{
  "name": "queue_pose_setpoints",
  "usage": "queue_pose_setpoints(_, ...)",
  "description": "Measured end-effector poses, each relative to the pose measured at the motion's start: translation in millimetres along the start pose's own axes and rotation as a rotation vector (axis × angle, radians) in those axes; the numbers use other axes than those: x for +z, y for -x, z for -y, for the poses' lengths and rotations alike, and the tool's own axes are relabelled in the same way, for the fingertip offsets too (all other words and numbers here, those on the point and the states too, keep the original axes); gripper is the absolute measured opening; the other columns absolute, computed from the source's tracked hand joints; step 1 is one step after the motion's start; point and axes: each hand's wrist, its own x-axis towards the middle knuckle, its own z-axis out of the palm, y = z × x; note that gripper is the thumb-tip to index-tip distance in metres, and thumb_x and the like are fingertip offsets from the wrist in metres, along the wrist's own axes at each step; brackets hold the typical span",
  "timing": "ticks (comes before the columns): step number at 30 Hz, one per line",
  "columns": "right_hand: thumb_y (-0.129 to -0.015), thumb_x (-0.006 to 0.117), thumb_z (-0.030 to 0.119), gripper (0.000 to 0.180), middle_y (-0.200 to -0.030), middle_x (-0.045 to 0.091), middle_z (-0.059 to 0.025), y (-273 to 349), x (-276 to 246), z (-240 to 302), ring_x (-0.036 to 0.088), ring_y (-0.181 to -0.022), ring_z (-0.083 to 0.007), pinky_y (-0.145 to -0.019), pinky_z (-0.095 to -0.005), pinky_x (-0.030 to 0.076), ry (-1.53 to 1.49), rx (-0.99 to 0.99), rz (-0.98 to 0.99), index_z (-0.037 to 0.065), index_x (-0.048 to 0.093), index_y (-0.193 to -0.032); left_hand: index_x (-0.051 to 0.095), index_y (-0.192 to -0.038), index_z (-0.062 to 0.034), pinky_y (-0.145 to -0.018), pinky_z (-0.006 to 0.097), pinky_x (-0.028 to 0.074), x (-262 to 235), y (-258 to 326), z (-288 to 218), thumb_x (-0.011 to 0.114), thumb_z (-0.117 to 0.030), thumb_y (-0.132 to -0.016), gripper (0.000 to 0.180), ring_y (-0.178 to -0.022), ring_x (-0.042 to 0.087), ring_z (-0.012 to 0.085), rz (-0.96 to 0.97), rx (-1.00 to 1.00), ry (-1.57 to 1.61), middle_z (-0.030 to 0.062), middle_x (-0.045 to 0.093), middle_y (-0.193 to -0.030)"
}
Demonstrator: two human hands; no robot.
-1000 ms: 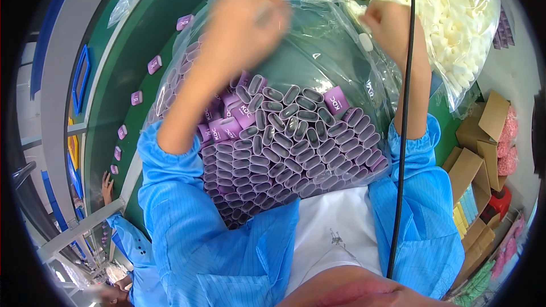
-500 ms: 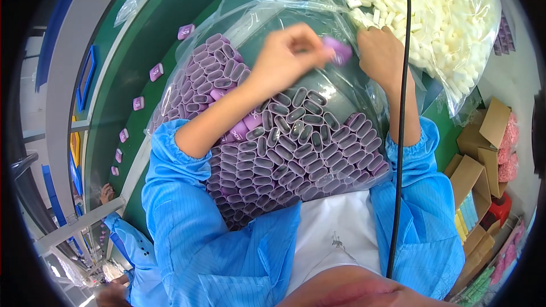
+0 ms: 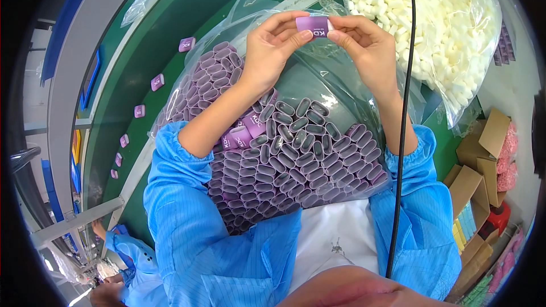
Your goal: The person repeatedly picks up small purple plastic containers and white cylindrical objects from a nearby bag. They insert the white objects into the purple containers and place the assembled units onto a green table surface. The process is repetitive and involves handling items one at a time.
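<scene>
Above a heap of sleeves, my left hand [image 3: 272, 46] pinches a purple oval sleeve [image 3: 311, 26] between thumb and fingers. My right hand [image 3: 368, 46] meets it from the right, thumb and fingertips closed on a small white block [image 3: 330, 25] at the sleeve's right end. Fingertips hide how far the block sits inside. Below my hands, many purple open-ended sleeves [image 3: 301, 156] lie packed together in a clear plastic bag [image 3: 341, 88], mostly with their oval openings facing up. A few rest on their sides, showing printed faces.
A clear bag of white blocks [image 3: 438, 34] stands at far right. Several purple pieces [image 3: 157, 82] line the green belt [image 3: 170, 68] at left. A black cable [image 3: 405, 96] hangs past my right arm. Cardboard boxes [image 3: 472, 185] stand at right; another person's blue sleeve [image 3: 133, 250] shows lower left.
My right hand has come away from the white blocks' bag toward my left hand. My left hand has risen slightly with the sleeve, and the two now meet at it.
</scene>
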Motion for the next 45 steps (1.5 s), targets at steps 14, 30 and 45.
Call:
queue_pose_setpoints(14,-0.079,0.068,-0.008,0.015,-0.102,0.060,-0.0105,6.8,25.6,-25.7,0.061,-0.095,-0.0184,-0.081,-0.0280,0.051,0.010,-0.510,-0.139,-0.003,0.068,-0.092,0.052,-0.117,0.0050,-0.098,0.030,0.051,19.8,13.7,-9.4,0.059,-0.003,-0.091,0.028,-0.105,0.060,0.0185,-0.149,-0.234,0.432,0.0138,0.061,-0.112)
queue_pose_setpoints(30,-0.082,0.068,0.019,0.016,-0.075,0.068,-0.0158,-37.4,-70.2,-25.8,0.067,-0.068,-0.0270,-0.061,-0.0348,0.052,1.031,-0.208,-0.400,0.004,0.068,-0.089,0.063,-0.114,0.0055,-0.078,0.026,0.049,-158.8,-68.2,-50.9,0.068,-0.012,-0.084,0.035,-0.082,0.064,0.0149,-0.572,-0.030,-0.708,0.0118,0.068,-0.101)
queue_pose_setpoints(45,-0.082,0.062,0.013,0.016,-0.071,0.063,-0.0224,-22.5,-52.7,-34.2,0.064,-0.069,-0.0351,-0.060,-0.0439,0.051,1.652,-0.184,-0.193,-0.002,0.058,-0.075,0.068,-0.104,-0.0084,-0.082,0.036,0.048,12.9,12.4,-49.5,0.072,-0.027,-0.079,0.032,-0.093,0.061,0.0265,0.594,0.233,-1.115,0.0106,0.067,-0.098)
